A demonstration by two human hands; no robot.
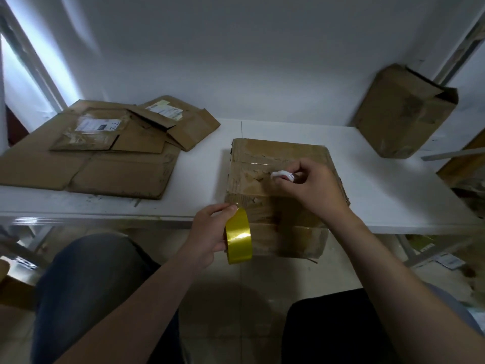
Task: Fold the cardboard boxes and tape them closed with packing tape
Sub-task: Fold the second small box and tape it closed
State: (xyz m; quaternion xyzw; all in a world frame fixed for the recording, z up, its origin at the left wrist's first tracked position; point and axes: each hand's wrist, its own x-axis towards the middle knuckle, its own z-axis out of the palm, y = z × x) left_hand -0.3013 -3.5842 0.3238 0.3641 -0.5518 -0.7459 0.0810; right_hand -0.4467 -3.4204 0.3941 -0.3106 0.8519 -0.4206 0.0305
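**Head view: tape roll in the left hand, small white object pinched over the closed box**

Head camera looks down on a white table set against a white wall. A closed cardboard box sits at the middle of the table's front edge, with its near side hanging over that edge. Its top is scuffed and torn in patches.

The left hand grips a roll of yellow packing tape, with the fingers curled round the far side of the roll and the thumb over its top. The roll stands on edge, just off the table's front edge and right beside the box's near left corner.

The right hand hovers over the right half of the box top, fingers curled in. Thumb and fingertips pinch a small white object that lies close to the cardboard; what the object is cannot be told.

Flattened cardboard boxes lie stacked across the table's left end, and the upper ones carry white shipping labels. A second, upright cardboard box stands near the back right corner, tilted, with its top flaps open. It is well apart from the box being worked on.
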